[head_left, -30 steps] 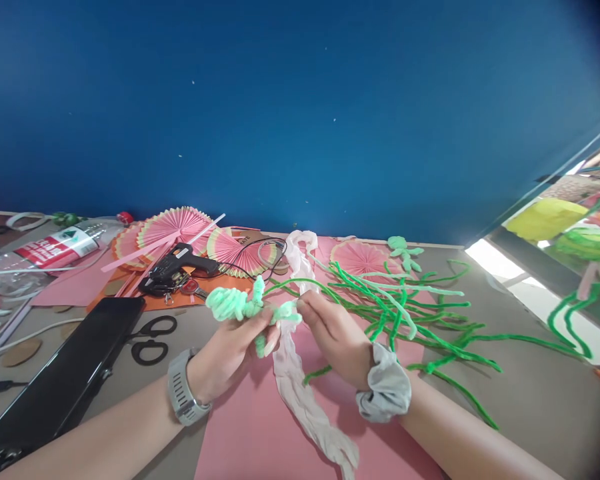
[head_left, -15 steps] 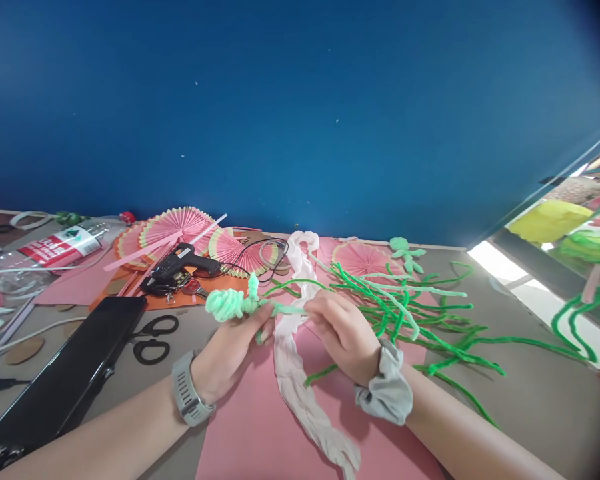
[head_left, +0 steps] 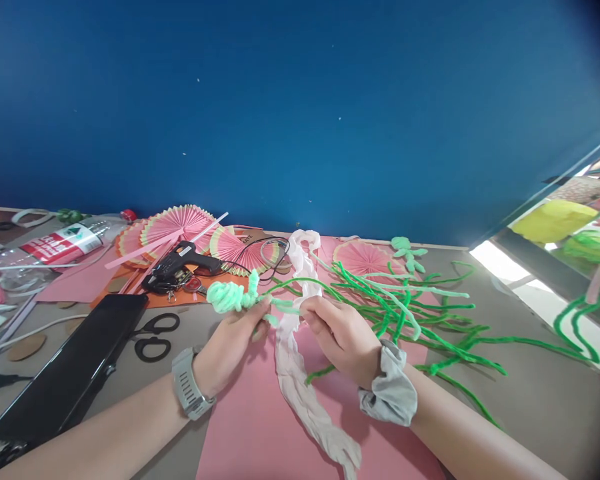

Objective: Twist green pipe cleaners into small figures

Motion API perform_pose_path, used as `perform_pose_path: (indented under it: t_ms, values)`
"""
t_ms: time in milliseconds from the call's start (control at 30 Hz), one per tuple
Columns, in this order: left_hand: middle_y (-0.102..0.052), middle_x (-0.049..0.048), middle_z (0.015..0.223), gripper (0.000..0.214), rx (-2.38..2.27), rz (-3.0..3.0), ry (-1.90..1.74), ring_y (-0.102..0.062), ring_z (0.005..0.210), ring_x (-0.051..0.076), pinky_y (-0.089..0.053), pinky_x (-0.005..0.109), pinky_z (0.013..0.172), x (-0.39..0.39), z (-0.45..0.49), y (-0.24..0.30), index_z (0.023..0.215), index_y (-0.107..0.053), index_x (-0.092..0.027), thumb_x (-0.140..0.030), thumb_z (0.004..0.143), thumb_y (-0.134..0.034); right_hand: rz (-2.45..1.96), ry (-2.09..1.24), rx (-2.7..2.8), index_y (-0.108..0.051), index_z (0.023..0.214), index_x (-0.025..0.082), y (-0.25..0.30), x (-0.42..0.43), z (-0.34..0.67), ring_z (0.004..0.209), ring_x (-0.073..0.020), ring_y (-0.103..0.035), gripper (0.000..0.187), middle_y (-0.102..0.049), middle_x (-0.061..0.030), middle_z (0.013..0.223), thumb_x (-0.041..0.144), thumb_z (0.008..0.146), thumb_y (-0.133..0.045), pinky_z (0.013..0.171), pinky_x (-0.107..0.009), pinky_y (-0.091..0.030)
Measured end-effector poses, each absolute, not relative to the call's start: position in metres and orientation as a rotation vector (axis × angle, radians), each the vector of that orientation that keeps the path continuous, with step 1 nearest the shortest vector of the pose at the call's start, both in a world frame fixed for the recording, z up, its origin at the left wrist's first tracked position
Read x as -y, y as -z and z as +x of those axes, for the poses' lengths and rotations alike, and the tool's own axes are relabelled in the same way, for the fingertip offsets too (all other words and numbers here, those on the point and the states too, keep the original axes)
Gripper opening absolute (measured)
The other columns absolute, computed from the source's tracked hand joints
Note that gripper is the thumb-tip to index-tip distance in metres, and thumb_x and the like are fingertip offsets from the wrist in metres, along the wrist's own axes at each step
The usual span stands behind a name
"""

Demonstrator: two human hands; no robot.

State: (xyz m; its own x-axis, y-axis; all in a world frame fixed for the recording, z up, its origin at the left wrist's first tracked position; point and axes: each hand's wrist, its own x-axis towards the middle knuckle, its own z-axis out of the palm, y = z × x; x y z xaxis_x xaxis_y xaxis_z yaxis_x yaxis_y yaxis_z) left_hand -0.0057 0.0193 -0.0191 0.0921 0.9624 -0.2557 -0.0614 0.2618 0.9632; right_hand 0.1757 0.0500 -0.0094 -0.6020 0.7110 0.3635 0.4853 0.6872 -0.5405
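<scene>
Mint-green pipe-cleaner coil (head_left: 224, 297) is sitting at eight o'clock from view centre; left hand (head_left: 237, 338) is pinching its base; right hand (head_left: 341, 337) apparently pinching the tail (head_left: 286, 306); likely handling light, soft, bendable, grippy; base probably offering best hold.

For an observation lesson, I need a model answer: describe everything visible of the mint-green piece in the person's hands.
The mint-green piece looks fuzzy, like pipe cleaner. Its left end is a rounded, coiled bunch; beside that, a short stub sticks up, and a strand runs right. The left hand pinches the middle, hiding part of it, and the right hand grips the strand. It is held above the table.
</scene>
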Motion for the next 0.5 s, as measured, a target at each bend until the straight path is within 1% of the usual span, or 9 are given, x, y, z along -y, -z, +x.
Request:
perform_pose_path:
  t_ms: [67,133,233,300,367,433,500]
  values:
    - [-0.026,-0.0057,0.052,0.035,-1.292,1.074,-0.936,-0.024,0.046,0.009,-0.028,0.022,0.046,-0.0181,-0.0071,0.0201,0.056,-0.033,-0.020,-0.042,0.080,-0.044,-0.939,-0.575,2.244,-0.042,0.076,0.020,0.0087,-0.0489,0.1746,0.063,-0.0125,-0.046,0.019,-0.050,-0.0013,0.070,0.021,0.091,-0.031,0.061,-0.025,-0.038]
    - [-0.030,-0.0051,0.052,0.030,-1.280,1.127,-0.891,-0.028,0.048,0.010,-0.029,0.022,0.047,-0.0162,-0.0080,0.0187,0.058,-0.038,-0.020,-0.039,0.079,-0.044,-0.965,-0.639,2.146,-0.043,0.077,0.020,0.0091,-0.0475,0.1728,0.069,-0.0133,-0.049,0.020,-0.052,-0.0030,0.075,0.023,0.092,-0.030,0.065,-0.026,-0.040]
    - [-0.040,-0.0030,0.056,0.025,-1.168,1.214,-0.843,-0.038,0.054,0.012,-0.035,0.022,0.055,-0.0135,-0.0086,0.0155,0.061,-0.046,-0.019,-0.034,0.080,-0.041,-0.979,-0.818,2.099,-0.043,0.082,0.020,0.0099,-0.0451,0.1708,0.069,-0.0119,-0.053,0.018,-0.056,-0.0018,0.076,0.023,0.093,-0.029,0.066,-0.024,-0.041]
    - [-0.042,-0.0032,0.057,0.025,-1.123,1.208,-0.865,-0.040,0.056,0.011,-0.036,0.022,0.058,-0.0127,-0.0083,0.0146,0.063,-0.047,-0.019,-0.034,0.082,-0.041,-0.959,-0.878,2.148,-0.044,0.083,0.020,0.0100,-0.0442,0.1706,0.068,-0.0109,-0.054,0.018,-0.057,0.0000,0.073,0.023,0.093,-0.030,0.064,-0.023,-0.041]
    - [-0.039,-0.0049,0.055,0.026,-1.111,1.161,-0.878,-0.036,0.051,0.010,-0.034,0.021,0.053,-0.0125,-0.0078,0.0147,0.063,-0.045,-0.020,-0.036,0.083,-0.042,-0.959,-0.854,2.178,-0.044,0.081,0.020,0.0098,-0.0448,0.1713,0.065,-0.0103,-0.052,0.019,-0.056,0.0008,0.071,0.024,0.093,-0.030,0.063,-0.023,-0.039]
    - [-0.035,-0.0060,0.052,0.029,-1.082,1.148,-0.852,-0.031,0.047,0.008,-0.031,0.021,0.049,-0.0124,-0.0069,0.0143,0.060,-0.042,-0.019,-0.036,0.083,-0.043,-1.005,-0.789,2.170,-0.042,0.079,0.020,0.0098,-0.0471,0.1725,0.061,-0.0100,-0.047,0.020,-0.050,0.0018,0.068,0.026,0.093,-0.029,0.060,-0.022,-0.037]
    - [-0.035,-0.0057,0.050,0.029,-1.007,1.171,-0.830,-0.031,0.046,0.008,-0.031,0.021,0.050,-0.0123,-0.0054,0.0124,0.059,-0.043,-0.019,-0.034,0.084,-0.044,-1.078,-0.728,2.166,-0.041,0.077,0.020,0.0105,-0.0501,0.1732,0.058,-0.0102,-0.042,0.021,-0.046,0.0025,0.066,0.027,0.093,-0.029,0.058,-0.022,-0.035]
